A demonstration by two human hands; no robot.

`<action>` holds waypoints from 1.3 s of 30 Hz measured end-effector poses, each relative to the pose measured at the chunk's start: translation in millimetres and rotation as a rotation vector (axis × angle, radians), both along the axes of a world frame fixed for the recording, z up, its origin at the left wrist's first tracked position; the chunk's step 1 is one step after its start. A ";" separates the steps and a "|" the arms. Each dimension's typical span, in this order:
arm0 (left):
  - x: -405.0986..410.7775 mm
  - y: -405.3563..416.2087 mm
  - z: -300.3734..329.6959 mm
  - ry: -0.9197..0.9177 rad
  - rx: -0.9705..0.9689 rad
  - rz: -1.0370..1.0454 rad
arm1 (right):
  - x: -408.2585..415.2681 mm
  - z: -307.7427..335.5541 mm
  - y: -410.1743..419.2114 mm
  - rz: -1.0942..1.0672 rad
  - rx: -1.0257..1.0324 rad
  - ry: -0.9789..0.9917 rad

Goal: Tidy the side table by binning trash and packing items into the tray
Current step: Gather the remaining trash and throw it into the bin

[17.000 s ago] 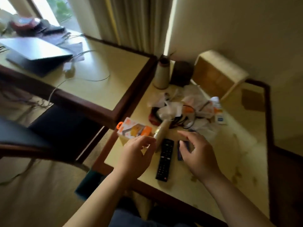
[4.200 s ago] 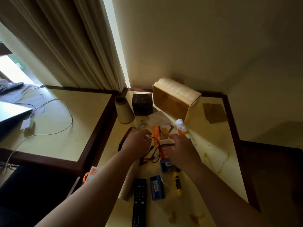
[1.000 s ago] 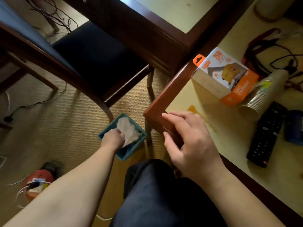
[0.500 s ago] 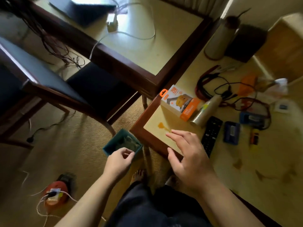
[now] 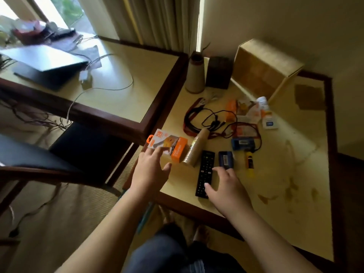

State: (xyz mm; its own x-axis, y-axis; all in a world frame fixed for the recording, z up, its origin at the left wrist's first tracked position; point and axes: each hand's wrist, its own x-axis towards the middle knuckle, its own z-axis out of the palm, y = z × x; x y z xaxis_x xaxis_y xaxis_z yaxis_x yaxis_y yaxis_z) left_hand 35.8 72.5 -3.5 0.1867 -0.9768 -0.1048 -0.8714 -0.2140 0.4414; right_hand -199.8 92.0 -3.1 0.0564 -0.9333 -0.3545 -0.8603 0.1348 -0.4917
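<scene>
My left hand (image 5: 150, 170) is open, its fingers stretched onto the orange and white charger box (image 5: 171, 145) at the side table's near left corner. My right hand (image 5: 226, 186) is open and hovers over the black remote (image 5: 204, 170), holding nothing. Beside the box lies a stack of paper cups (image 5: 196, 147). Further right are two blue packs (image 5: 226, 158) (image 5: 243, 143) and a yellow tube (image 5: 249, 162). A tangle of black and red cables (image 5: 208, 120) lies behind them. The wooden tray (image 5: 264, 67) stands on its side at the back.
A white tube (image 5: 266, 113) and wrappers (image 5: 246, 111) lie near the tray. A cream vase (image 5: 194, 75) and dark box (image 5: 218, 72) stand at the back. The teal bin's edge (image 5: 144, 217) shows under my left arm. A desk with laptop (image 5: 45, 64) and a chair (image 5: 39, 154) are left.
My left hand has risen from the bin on the floor to the charger box. My right hand moved from the table's corner to above the remote. The view tilted up.
</scene>
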 end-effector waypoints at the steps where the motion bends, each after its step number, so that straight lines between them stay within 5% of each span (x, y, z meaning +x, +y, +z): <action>1: 2.0 -13.1 2.5 -0.065 0.048 -0.032 | 4.6 -1.9 -4.6 -0.025 0.032 0.007; 10: 35.0 -113.4 -13.3 -0.382 0.388 -0.434 | 40.1 -20.3 -47.7 -0.030 0.211 0.206; 15: 42.1 -150.4 -25.2 -0.377 0.326 -0.585 | 47.5 -28.0 -66.1 -0.051 0.298 0.255; 26: 21.2 -299.4 -18.9 -0.197 0.209 -0.379 | 60.0 -42.0 -95.6 -0.181 0.407 0.225; 30: 3.3 -331.9 -28.6 -0.197 0.233 -0.393 | 56.0 -16.4 -117.3 -0.253 0.295 0.205; 36: 6.7 -334.4 -46.9 -0.116 0.250 -0.414 | 19.5 15.0 -220.1 -0.455 -0.039 -0.087; 39: 13.0 -301.4 -44.7 -0.027 0.222 -0.372 | 8.3 8.5 -284.2 -0.392 -0.088 0.037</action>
